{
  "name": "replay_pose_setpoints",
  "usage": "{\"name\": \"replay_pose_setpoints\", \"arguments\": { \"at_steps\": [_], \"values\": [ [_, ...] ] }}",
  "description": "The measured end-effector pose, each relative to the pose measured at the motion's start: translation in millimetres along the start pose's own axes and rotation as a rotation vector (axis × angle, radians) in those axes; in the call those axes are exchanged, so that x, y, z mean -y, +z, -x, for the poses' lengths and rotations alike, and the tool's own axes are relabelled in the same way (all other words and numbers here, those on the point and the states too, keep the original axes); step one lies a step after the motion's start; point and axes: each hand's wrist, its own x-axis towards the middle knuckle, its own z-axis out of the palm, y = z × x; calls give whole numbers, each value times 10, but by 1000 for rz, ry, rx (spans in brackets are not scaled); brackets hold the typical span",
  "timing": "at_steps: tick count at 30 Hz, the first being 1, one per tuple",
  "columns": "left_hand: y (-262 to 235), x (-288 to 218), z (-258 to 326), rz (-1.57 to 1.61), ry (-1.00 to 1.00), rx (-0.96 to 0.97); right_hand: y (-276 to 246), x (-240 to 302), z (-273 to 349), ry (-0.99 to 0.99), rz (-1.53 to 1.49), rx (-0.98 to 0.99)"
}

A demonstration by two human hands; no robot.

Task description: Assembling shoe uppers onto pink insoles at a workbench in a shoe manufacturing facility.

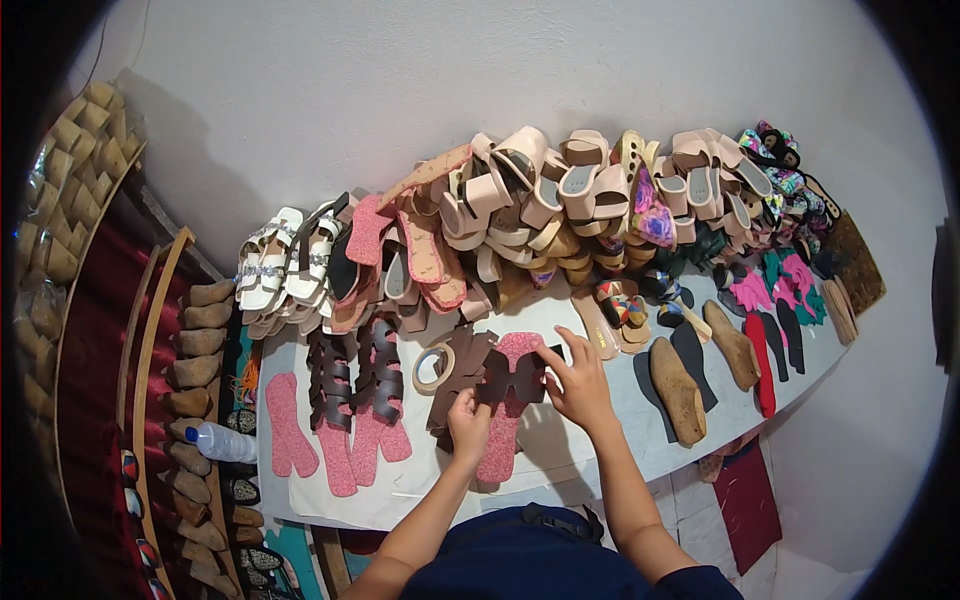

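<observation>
A dark brown cut-out strap piece (512,382) lies across a pink speckled insole (497,455) in front of me. My left hand (468,428) pinches the strap piece at its lower left side. At its right edge, my right hand (582,388) has its fingers spread, the tips close to or touching the piece. A heap of more brown cut pieces (455,375) is just left of the insole, with a roll of tape (432,368) on it. Farther left are two pink insoles with woven brown straps (335,400) and a loose pair of pink insoles (290,425).
Finished sandals (520,190) are piled along the wall. Wooden shoe lasts (677,390) and dark soles (693,365) lie to the right. A plastic bottle (222,442) stands out at the table's left edge, beside a rack of lasts (198,372). White paper (420,480) covers part of the table.
</observation>
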Motion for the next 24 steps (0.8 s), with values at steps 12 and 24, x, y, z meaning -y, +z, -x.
{"name": "replay_pose_setpoints", "arguments": {
  "at_steps": [12, 24],
  "values": [
    [100, -6, 71, 104, -81, -38, 160, -166, 86, 170, -333, 131],
    [102, 108, 129, 132, -80, -77, 248, -244, 174, 651, -1368, 159]
  ]
}}
